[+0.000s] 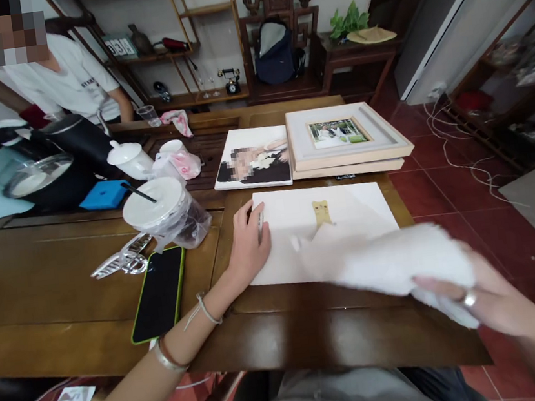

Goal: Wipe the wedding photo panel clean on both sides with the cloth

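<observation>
A white panel (pixel 341 207) lies face down on the wooden table (pixel 77 282) with a small brass hanger (pixel 321 212) near its top edge. My left hand (pixel 249 242) presses on the panel's left edge, fingers curled over it. My right hand (pixel 489 300) grips a white cloth (pixel 392 262), blurred by motion, over the panel's lower right corner.
A phone in a green case (pixel 160 293), a metal clip (pixel 123 260) and a lidded plastic cup in a bag (pixel 164 212) lie to the left. Behind the panel are a photo print (pixel 253 158) and stacked framed pictures (pixel 345 139). Another person sits at the far left.
</observation>
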Motion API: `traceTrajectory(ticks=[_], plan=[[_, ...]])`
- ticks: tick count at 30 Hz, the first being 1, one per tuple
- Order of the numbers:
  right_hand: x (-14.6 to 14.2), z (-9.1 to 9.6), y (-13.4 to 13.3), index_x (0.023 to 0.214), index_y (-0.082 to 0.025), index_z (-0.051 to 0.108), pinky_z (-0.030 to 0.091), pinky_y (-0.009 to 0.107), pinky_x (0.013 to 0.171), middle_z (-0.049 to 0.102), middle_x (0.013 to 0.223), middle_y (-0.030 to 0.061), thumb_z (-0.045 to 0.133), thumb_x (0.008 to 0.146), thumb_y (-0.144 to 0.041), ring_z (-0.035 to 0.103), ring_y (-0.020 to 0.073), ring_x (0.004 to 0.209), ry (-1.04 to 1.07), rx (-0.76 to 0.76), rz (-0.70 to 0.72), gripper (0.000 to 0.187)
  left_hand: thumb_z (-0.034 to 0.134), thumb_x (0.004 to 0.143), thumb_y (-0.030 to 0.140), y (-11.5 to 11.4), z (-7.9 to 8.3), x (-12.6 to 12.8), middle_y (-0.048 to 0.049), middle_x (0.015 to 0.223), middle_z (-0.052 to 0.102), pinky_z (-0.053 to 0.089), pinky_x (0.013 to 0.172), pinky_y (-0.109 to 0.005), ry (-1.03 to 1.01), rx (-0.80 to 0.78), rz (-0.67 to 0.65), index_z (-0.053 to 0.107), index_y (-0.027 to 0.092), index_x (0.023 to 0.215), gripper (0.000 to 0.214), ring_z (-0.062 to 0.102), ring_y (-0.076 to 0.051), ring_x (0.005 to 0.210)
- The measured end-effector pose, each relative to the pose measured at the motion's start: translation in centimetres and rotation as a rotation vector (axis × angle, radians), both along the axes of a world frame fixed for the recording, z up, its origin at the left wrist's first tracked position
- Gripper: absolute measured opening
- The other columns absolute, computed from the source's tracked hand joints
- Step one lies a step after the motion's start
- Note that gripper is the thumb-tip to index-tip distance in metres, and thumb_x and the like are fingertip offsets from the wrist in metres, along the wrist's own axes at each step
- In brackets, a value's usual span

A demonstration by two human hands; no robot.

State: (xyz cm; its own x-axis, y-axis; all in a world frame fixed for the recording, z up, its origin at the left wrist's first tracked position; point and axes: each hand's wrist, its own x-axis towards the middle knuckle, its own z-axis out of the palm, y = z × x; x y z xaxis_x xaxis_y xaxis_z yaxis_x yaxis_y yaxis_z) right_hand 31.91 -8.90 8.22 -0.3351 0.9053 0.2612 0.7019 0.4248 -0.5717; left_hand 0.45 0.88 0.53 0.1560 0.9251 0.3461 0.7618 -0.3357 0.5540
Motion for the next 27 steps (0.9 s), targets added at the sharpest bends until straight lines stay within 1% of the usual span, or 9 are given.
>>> traceTrajectory(ticks=[2, 4, 5, 7, 10, 14, 18, 23, 27], plan=[[1.7, -0.6, 0.4, 0.064, -0.021, 0.063, 0.056, 0.026, 0.053, 0.066, 0.06, 0.0003, 0.06, 0.08, -0.035, 0.065, 0.0183, 0.055, 0.046, 0.264, -0.284, 0.022, 0.045, 0.089, 0.024, -0.4, 0.4, 0.1, -0.0194, 0.133, 0.048, 0.034, 0.104, -0.052, 0.072, -0.024, 0.056, 0.048, 0.01, 0.131, 0.044, 0.041, -0.032, 0.125], [2.2, -1.1, 0.9, 0.067, -0.021, 0.063, 0.058, 0.035, 0.076, 0.071, 0.079, 0.0043, 0.061, 0.077, -0.029, 0.07, 0.0238, 0.078, -0.016, 0.528, -0.377, 0.013, 0.046, 0.088, 0.026, -0.7, 0.7, 0.1, -0.0181, 0.131, 0.051, 0.036, 0.1, -0.054, 0.08, -0.063, 0.073, 0.045, 0.012, 0.133, 0.047, 0.044, -0.034, 0.12], [2.0, -1.4, 1.2, 0.065, -0.021, 0.062, 0.053, 0.042, 0.092, 0.072, 0.097, 0.0073, 0.061, 0.075, -0.026, 0.066, 0.0276, 0.098, -0.085, 0.588, -0.335, 0.011, 0.047, 0.088, 0.027, -0.8, 0.9, 0.1, -0.0178, 0.131, 0.052, 0.036, 0.099, -0.054, 0.06, -0.083, 0.069, 0.043, 0.012, 0.135, 0.05, 0.044, -0.034, 0.12], [0.8, -2.0, 1.5, 0.057, -0.019, 0.055, 0.029, 0.057, 0.112, 0.059, 0.128, 0.0098, 0.056, 0.073, -0.018, 0.046, 0.0329, 0.129, -0.252, 0.515, -0.115, 0.016, 0.05, 0.086, 0.028, -0.8, 1.0, 0.1, -0.0181, 0.131, 0.053, 0.035, 0.1, -0.053, -0.012, -0.117, 0.065, 0.042, 0.011, 0.136, 0.053, 0.044, -0.034, 0.12], [-1.8, -3.0, 1.6, 0.052, -0.016, 0.05, 0.007, 0.07, 0.112, 0.045, 0.143, 0.0072, 0.054, 0.078, -0.018, 0.023, 0.0359, 0.141, -0.417, 0.292, 0.141, 0.026, 0.053, 0.083, 0.028, -0.4, 0.9, -0.2, -0.0146, 0.129, 0.057, 0.034, 0.103, -0.052, -0.199, -0.176, 0.091, 0.048, 0.016, 0.131, 0.05, 0.049, -0.031, 0.118], [-3.2, -4.1, 1.4, 0.061, -0.015, 0.059, 0.007, 0.073, 0.109, 0.037, 0.148, 0.0039, 0.062, 0.081, -0.045, 0.012, 0.039, 0.143, -0.485, 0.187, 0.168, 0.036, 0.062, 0.074, 0.029, 0.5, 1.4, -0.6, -0.0109, 0.126, 0.06, 0.039, 0.101, -0.043, -0.571, -0.321, 0.081, 0.057, 0.02, 0.122, 0.049, 0.056, -0.026, 0.115], [-2.7, -4.0, 1.5, 0.068, -0.015, 0.064, 0.012, 0.071, 0.11, 0.035, 0.15, 0.0042, 0.06, 0.083, -0.045, 0.011, 0.038, 0.143, -0.488, 0.197, 0.193, 0.034, 0.068, 0.066, 0.028, 1.1, 3.0, -0.7, -0.0112, 0.114, 0.067, 0.042, 0.095, -0.036, -0.897, -0.477, 0.139, 0.063, 0.015, 0.113, 0.049, 0.059, -0.025, 0.111], [-2.4, -3.6, 1.7, 0.074, -0.015, 0.066, 0.014, 0.069, 0.11, 0.034, 0.15, 0.0063, 0.056, 0.086, -0.045, 0.012, 0.0376, 0.143, -0.526, 0.174, 0.218, 0.034, 0.074, 0.062, 0.025, 1.6, 4.0, -1.0, -0.007, 0.092, 0.072, 0.044, 0.077, -0.028, -0.992, -0.572, 0.224, 0.068, 0.015, 0.107, 0.046, 0.064, -0.019, 0.086], [-2.1, -3.6, 1.7, 0.074, -0.015, 0.068, 0.01, 0.068, 0.111, 0.032, 0.151, 0.0061, 0.059, 0.083, -0.047, 0.008, 0.0374, 0.144, -0.516, 0.157, 0.228, 0.035, 0.074, 0.064, 0.017, 1.6, 4.1, -1.4, -0.0067, 0.093, 0.072, 0.045, 0.072, -0.024, -1.107, -0.637, 0.238, 0.069, 0.014, 0.099, 0.036, 0.064, -0.015, 0.079]])
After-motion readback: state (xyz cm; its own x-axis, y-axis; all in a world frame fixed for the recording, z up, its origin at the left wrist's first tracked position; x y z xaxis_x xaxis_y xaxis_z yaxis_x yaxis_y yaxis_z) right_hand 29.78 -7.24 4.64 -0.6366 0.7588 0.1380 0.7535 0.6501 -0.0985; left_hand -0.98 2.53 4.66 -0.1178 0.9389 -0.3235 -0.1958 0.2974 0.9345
